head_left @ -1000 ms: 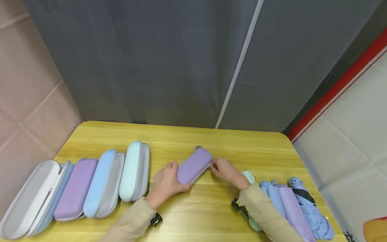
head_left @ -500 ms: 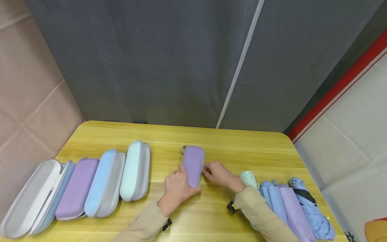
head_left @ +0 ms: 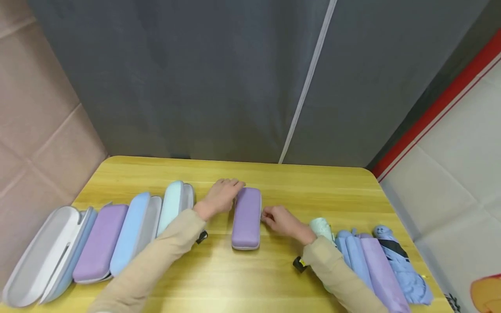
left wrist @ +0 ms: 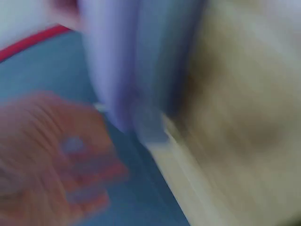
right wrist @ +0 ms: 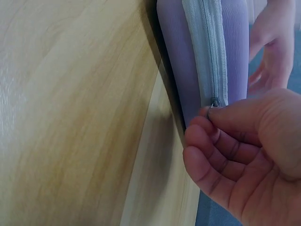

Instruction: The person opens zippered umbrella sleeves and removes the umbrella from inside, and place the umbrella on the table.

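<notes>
A purple zip case (head_left: pixel 246 221) lies lengthwise on the wooden table, lid side up. Along its right side my right hand (head_left: pixel 283 221) pinches the small metal zip pull (right wrist: pixel 215 104) between thumb and forefinger; the other fingers curl beneath. Pale grey zip tape (right wrist: pixel 207 52) runs beyond the slider, its two halves lying together. My left hand (head_left: pixel 221 195) is at the case's far left corner, fingers stretched over toward its far end. In the left wrist view the left hand (left wrist: pixel 51 160) is blurred, fingers spread beside the end of the case.
To the left stand a mint case (head_left: pixel 169 208), a blue case (head_left: pixel 131 230), another purple case (head_left: pixel 101 243) and a gaping white-blue case (head_left: pixel 35 261). Folded umbrellas lie at right: mint (head_left: pixel 322 227), blue (head_left: pixel 356 256), lilac (head_left: pixel 381 269) and patterned blue (head_left: pixel 405 274). A dark curtain (head_left: pixel 195 87) hangs behind.
The purple case has turned from slanting right to nearly straight. My left hand has left its near end and moved to the far end. The right hand stays at its side, shifted slightly left.
</notes>
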Demonstrator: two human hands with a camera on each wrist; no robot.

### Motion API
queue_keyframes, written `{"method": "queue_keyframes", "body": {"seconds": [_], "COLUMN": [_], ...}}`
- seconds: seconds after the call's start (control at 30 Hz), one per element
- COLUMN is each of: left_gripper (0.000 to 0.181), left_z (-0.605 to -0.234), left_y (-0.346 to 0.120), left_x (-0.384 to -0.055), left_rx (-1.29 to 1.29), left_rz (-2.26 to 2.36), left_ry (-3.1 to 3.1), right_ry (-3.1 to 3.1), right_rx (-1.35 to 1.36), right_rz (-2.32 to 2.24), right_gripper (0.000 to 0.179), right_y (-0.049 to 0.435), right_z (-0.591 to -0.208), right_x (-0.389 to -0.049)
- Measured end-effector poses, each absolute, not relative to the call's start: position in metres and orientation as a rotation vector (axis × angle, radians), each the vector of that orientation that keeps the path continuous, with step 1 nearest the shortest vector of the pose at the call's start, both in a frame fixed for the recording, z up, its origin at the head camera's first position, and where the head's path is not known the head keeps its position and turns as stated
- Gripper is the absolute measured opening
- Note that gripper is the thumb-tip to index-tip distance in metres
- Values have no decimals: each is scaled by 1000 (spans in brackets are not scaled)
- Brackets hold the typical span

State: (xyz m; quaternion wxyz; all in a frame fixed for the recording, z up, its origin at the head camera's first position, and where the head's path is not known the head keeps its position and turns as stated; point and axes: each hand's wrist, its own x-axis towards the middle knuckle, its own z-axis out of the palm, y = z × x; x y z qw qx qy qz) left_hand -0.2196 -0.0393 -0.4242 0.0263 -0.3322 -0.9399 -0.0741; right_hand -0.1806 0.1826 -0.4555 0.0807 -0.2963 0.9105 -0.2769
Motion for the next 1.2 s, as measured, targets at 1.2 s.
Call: {"method": "queue_keyframes", "body": {"seconds": [1.2], "left_gripper": [77], "left_z": [-417], "left_y": [-54], "left_x": [-260], "left_rx": [-1544], "left_rz": [-36], "left_ry": [-3038], "right_ry": [2708], "right_rx": [-1008], "right_rz": [-794], "right_gripper": [8], "right_y": [186], "right_z": [-450], "right_x": [-175]}}
